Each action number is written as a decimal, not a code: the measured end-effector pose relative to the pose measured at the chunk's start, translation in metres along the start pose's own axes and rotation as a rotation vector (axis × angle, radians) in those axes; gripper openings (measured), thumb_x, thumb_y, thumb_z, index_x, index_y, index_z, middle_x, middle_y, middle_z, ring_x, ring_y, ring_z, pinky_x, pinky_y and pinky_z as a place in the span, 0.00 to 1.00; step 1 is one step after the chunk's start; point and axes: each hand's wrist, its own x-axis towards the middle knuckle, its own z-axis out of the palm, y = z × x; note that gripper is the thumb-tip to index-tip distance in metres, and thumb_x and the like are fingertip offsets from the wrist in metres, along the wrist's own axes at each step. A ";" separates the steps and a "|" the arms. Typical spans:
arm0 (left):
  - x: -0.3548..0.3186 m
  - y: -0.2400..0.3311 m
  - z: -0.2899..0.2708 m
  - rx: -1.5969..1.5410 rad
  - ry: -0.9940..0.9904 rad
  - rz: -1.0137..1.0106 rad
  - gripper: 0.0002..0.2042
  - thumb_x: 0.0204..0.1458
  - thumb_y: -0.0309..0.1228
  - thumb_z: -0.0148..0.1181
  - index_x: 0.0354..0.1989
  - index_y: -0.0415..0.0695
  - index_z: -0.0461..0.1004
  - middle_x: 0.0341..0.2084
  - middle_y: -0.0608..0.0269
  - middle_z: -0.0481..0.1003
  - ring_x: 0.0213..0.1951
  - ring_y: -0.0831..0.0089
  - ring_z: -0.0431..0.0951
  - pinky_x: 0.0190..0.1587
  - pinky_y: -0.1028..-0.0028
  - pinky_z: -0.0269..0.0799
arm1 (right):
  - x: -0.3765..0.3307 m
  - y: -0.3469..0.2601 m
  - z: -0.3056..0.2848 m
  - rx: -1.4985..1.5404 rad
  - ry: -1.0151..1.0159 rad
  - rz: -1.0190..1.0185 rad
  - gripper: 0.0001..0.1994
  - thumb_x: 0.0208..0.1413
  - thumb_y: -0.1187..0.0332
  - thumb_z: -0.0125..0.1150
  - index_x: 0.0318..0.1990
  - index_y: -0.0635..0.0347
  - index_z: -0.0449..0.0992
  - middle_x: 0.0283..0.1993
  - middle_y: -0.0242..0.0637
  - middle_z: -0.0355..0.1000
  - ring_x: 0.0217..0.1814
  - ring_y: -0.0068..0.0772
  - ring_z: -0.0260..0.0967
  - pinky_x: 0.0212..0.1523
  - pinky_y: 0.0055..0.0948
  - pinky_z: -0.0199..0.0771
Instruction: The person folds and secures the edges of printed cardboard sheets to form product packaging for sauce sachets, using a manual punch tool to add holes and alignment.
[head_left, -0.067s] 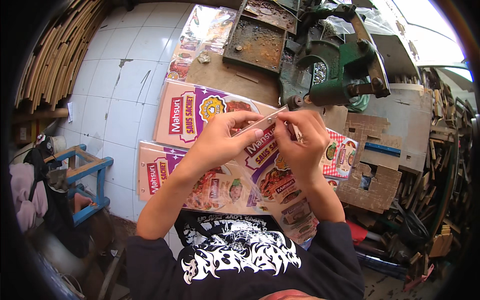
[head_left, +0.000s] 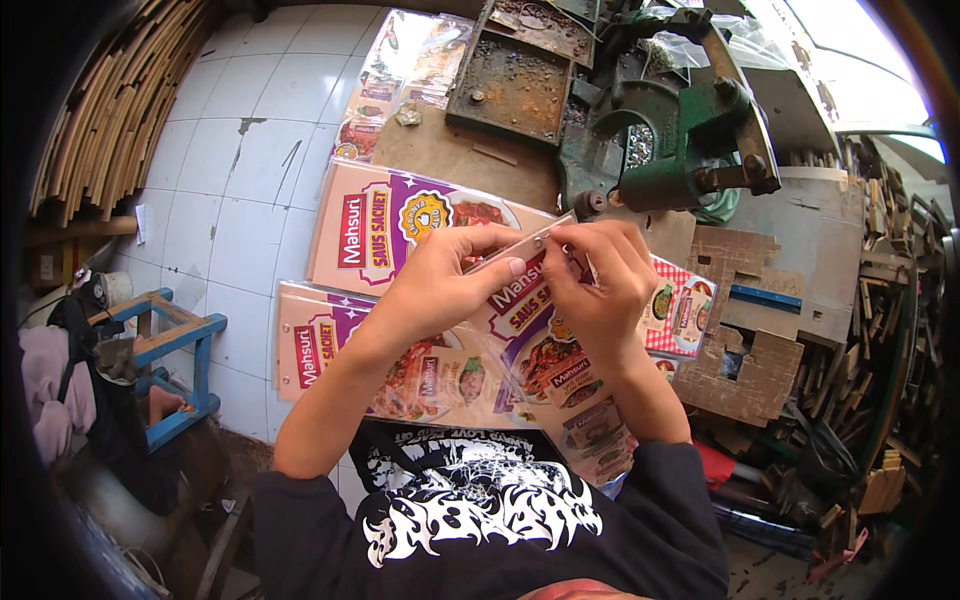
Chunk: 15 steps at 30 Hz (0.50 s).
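A glossy printed sheet in peach and purple, with food pictures, hangs tilted in front of my chest. Its top edge carries a stiff narrow strip with a small round metal eyelet. My left hand is closed on that strip, thumb on the near face and fingers behind. Close to the eyelet, my right hand has its thumb and index finger pinched at the strip's right end; anything small between those fingertips is hidden. Similar printed sheets lie stacked on the table beneath and left of my hands.
Beyond my hands stands a green metal press with a lever arm. A rusty tray sits to its left. Cut brown board lies at right. A blue-framed stool stands on the tiled floor, and wood strips are stacked far left.
My right fingertips have shifted slightly left, nearer the eyelet. The left hand and the sheet look nearly still.
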 end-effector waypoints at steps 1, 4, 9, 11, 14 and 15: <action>0.000 -0.001 0.001 0.003 -0.006 0.035 0.14 0.56 0.25 0.59 0.49 0.35 0.77 0.35 0.62 0.80 0.36 0.82 0.77 0.40 0.77 0.75 | 0.001 -0.001 -0.001 0.000 0.000 0.001 0.07 0.42 0.77 0.68 0.31 0.60 0.80 0.31 0.36 0.77 0.31 0.35 0.73 0.33 0.31 0.75; -0.003 -0.001 0.001 -0.002 -0.009 0.065 0.13 0.57 0.26 0.58 0.48 0.35 0.79 0.35 0.64 0.81 0.36 0.82 0.77 0.40 0.76 0.75 | 0.001 -0.002 -0.003 -0.065 -0.031 -0.074 0.09 0.40 0.77 0.68 0.32 0.60 0.79 0.30 0.35 0.76 0.31 0.37 0.73 0.33 0.33 0.75; -0.004 0.000 0.001 0.022 0.000 0.115 0.13 0.56 0.25 0.58 0.49 0.36 0.78 0.35 0.63 0.81 0.35 0.81 0.78 0.40 0.75 0.76 | -0.003 -0.004 -0.010 -0.079 -0.121 -0.118 0.10 0.41 0.77 0.68 0.34 0.61 0.79 0.32 0.37 0.76 0.31 0.38 0.74 0.31 0.33 0.76; -0.004 0.003 0.000 0.035 -0.020 0.045 0.14 0.56 0.25 0.57 0.50 0.36 0.78 0.36 0.61 0.81 0.36 0.80 0.78 0.41 0.75 0.76 | 0.000 -0.004 -0.010 -0.058 -0.137 -0.131 0.10 0.41 0.77 0.68 0.34 0.62 0.78 0.32 0.38 0.76 0.30 0.38 0.75 0.31 0.33 0.76; -0.006 0.006 0.000 -0.005 -0.030 0.040 0.14 0.56 0.25 0.57 0.50 0.35 0.77 0.37 0.58 0.81 0.38 0.79 0.78 0.42 0.75 0.76 | 0.002 -0.004 -0.009 -0.025 -0.166 -0.152 0.10 0.42 0.78 0.68 0.35 0.63 0.78 0.33 0.39 0.76 0.30 0.40 0.75 0.31 0.33 0.77; -0.006 0.006 -0.001 -0.005 -0.029 0.041 0.14 0.56 0.25 0.57 0.50 0.35 0.77 0.37 0.58 0.81 0.38 0.79 0.78 0.42 0.75 0.76 | 0.002 -0.004 -0.009 -0.018 -0.178 -0.160 0.11 0.42 0.78 0.68 0.35 0.63 0.78 0.33 0.40 0.75 0.30 0.40 0.76 0.32 0.33 0.78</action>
